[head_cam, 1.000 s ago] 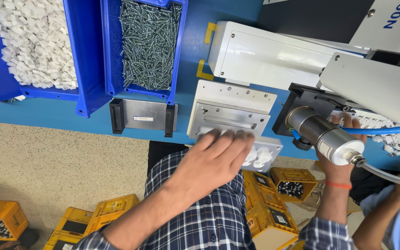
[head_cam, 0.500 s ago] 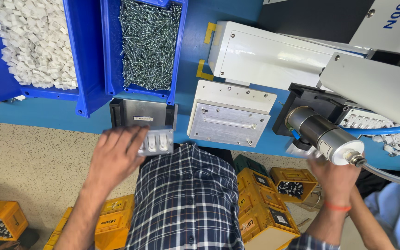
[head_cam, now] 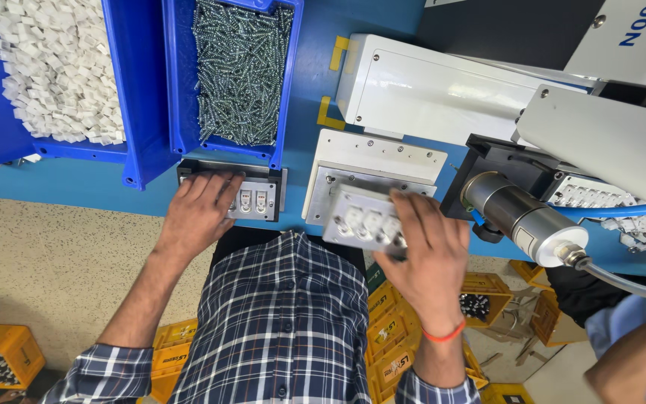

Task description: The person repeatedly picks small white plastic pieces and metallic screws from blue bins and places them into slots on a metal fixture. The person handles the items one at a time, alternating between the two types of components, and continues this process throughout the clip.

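**A:** What is the left hand (head_cam: pixel 197 213) doing?

**B:** It is lying palm down on a small grey switch plate (head_cam: pixel 252 200), which is sitting in a dark metal holder (head_cam: pixel 283 187) at the front edge of the blue bench (head_cam: pixel 61 176). The fingers are spreading flat across the left part of the plate, pressing rather than closing around it. Two rocker inserts are showing just right of the fingertips.

**A:** And the right hand (head_cam: pixel 428 258)?

**B:** It is gripping a second white switch plate (head_cam: pixel 360 221) by its right end, fingers over the top, thumb hidden underneath. The plate is hovering tilted over the grey metal fixture (head_cam: pixel 371 161), close to its front edge; whether it is touching the fixture, I cannot tell. An orange band (head_cam: pixel 443 334) is sitting on that wrist.

**A:** What is standing around them?

**B:** Behind the left hand, a blue bin of dark screws (head_cam: pixel 241 71) is sitting beside a blue bin of small white plastic parts (head_cam: pixel 57 71). To the right, a white machine housing (head_cam: pixel 443 93) is standing behind the fixture, and a silver cylindrical motor (head_cam: pixel 525 221) with a cable is projecting toward the person. Yellow crates (head_cam: pixel 1 355) are lying on the floor below. Another person's arm (head_cam: pixel 629 363) is showing at the lower right corner.
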